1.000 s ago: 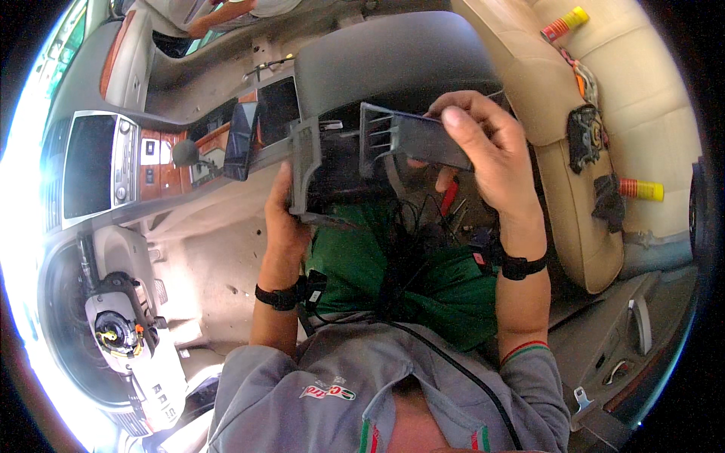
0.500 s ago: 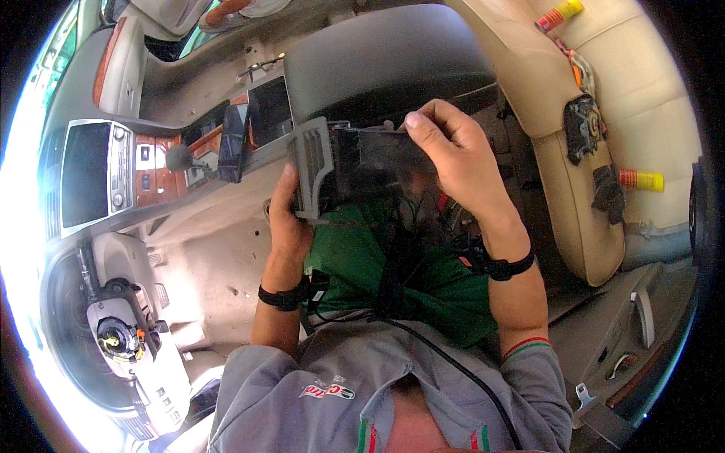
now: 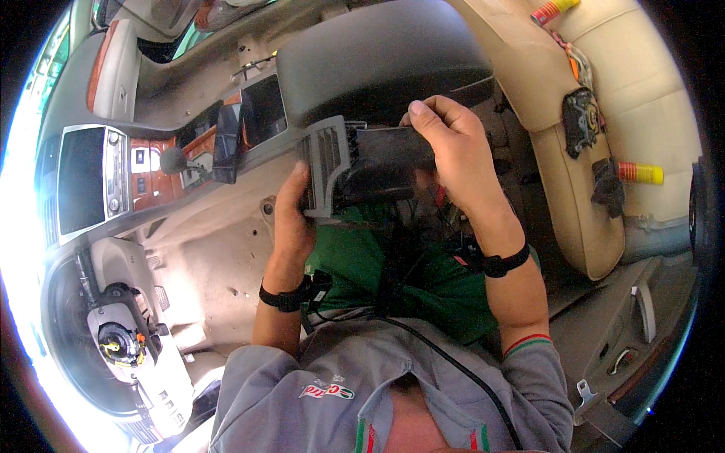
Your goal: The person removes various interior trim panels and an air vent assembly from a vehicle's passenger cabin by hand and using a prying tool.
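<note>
Between my hands, over my lap, is a car air vent (image 3: pixel 326 167) with a grey slatted frame and a black box-shaped body. My left hand (image 3: pixel 291 198) grips the grey slatted end, with its thumb along the edge and the other fingers hidden behind. At the opposite end, my right hand (image 3: pixel 451 147) holds the black body, with the thumb and curled index finger close together at its top corner. Part of the right fingers is hidden or blurred beneath the dark body.
A black armrest (image 3: pixel 377 53) lies beyond my hands. To the left are the gear lever (image 3: pixel 174 160), a centre screen (image 3: pixel 83 181) and a steering column (image 3: pixel 119 343) without its wheel. On the beige seat (image 3: pixel 627 83) at right lie a black round part (image 3: pixel 580 123) and a yellow-red can (image 3: pixel 640 174).
The vent has shifted slightly right and turned, showing more of its slats and black body. My left hand has moved right with it. My right hand stays nearly in place.
</note>
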`<state>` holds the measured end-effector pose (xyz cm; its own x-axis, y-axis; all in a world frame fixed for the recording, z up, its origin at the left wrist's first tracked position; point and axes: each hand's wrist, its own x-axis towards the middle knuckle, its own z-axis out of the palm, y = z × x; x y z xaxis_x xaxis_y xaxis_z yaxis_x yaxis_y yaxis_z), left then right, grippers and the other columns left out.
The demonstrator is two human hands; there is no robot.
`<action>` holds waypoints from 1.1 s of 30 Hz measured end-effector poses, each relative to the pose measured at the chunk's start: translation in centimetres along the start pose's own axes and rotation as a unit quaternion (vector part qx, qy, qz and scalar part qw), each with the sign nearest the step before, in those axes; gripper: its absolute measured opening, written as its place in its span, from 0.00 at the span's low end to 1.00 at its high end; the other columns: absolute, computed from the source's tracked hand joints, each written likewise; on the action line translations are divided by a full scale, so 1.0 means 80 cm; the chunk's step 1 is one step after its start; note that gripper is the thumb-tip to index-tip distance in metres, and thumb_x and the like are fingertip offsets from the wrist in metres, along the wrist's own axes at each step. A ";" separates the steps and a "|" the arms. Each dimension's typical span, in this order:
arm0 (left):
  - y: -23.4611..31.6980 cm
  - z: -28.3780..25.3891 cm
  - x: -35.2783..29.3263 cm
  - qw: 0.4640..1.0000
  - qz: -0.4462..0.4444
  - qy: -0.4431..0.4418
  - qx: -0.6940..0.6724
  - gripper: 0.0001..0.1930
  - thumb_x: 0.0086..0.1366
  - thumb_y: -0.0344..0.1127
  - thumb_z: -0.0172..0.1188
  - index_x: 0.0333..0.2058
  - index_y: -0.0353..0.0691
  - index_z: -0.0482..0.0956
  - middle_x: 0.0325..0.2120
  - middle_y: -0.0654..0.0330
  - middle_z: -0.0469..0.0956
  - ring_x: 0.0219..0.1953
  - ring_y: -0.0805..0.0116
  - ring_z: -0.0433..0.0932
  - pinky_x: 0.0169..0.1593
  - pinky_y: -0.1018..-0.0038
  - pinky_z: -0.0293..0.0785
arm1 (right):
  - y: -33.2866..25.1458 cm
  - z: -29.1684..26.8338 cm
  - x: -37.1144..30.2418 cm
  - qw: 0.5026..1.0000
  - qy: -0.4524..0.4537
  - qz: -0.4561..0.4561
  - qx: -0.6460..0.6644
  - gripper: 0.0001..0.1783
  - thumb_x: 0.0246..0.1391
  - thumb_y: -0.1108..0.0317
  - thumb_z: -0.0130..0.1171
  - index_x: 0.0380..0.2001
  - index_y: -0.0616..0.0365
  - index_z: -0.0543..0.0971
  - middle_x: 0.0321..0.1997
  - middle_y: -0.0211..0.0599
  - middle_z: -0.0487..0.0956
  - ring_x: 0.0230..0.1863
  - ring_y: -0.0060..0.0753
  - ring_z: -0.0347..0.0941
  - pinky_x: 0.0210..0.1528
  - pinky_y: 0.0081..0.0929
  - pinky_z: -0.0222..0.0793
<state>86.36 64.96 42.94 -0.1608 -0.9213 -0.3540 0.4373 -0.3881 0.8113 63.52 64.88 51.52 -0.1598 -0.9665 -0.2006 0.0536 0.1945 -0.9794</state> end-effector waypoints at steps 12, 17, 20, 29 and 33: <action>-0.005 0.011 -0.006 0.998 -0.031 -0.055 -0.024 0.25 0.74 0.52 0.47 0.55 0.38 0.76 0.47 0.57 0.81 0.49 0.67 0.80 0.56 0.70 0.74 | 0.024 -0.003 0.009 0.995 0.047 -0.066 -0.054 0.18 0.63 0.58 0.53 0.28 0.62 0.79 0.20 0.35 0.75 0.26 0.28 0.72 0.31 0.30 0.65; -0.005 0.017 -0.008 0.998 -0.025 -0.053 -0.009 0.25 0.74 0.54 0.46 0.55 0.38 0.75 0.48 0.56 0.81 0.50 0.66 0.79 0.56 0.68 0.74 | 0.028 -0.011 0.011 0.987 0.044 -0.131 -0.081 0.16 0.62 0.59 0.54 0.31 0.63 0.79 0.24 0.35 0.77 0.30 0.30 0.73 0.35 0.28 0.67; -0.010 0.014 -0.004 0.997 -0.040 -0.048 -0.043 0.26 0.74 0.54 0.46 0.55 0.38 0.75 0.48 0.56 0.81 0.51 0.65 0.79 0.56 0.68 0.74 | 0.007 -0.018 0.003 0.979 -0.029 -0.182 -0.090 0.14 0.61 0.60 0.57 0.35 0.62 0.79 0.30 0.38 0.79 0.32 0.32 0.74 0.39 0.27 0.69; -0.009 0.013 0.001 0.990 -0.069 -0.064 -0.102 0.26 0.73 0.55 0.45 0.53 0.38 0.76 0.47 0.55 0.81 0.49 0.63 0.80 0.56 0.67 0.74 | -0.015 -0.014 -0.017 0.933 -0.038 -0.283 -0.219 0.17 0.54 0.58 0.68 0.38 0.60 0.78 0.37 0.45 0.80 0.38 0.44 0.79 0.41 0.31 0.74; -0.006 0.016 -0.003 0.989 -0.077 -0.057 -0.111 0.26 0.73 0.54 0.45 0.52 0.38 0.77 0.47 0.55 0.82 0.49 0.63 0.81 0.55 0.66 0.75 | -0.001 -0.010 -0.008 0.895 -0.037 -0.393 -0.208 0.20 0.52 0.56 0.69 0.38 0.60 0.78 0.38 0.46 0.80 0.40 0.48 0.79 0.43 0.33 0.75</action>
<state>85.07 65.33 43.21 -0.3334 -0.8539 -0.3997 0.5811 -0.5200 0.6261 62.81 65.61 51.67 0.0795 -0.8376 0.5405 -0.4205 -0.5198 -0.7436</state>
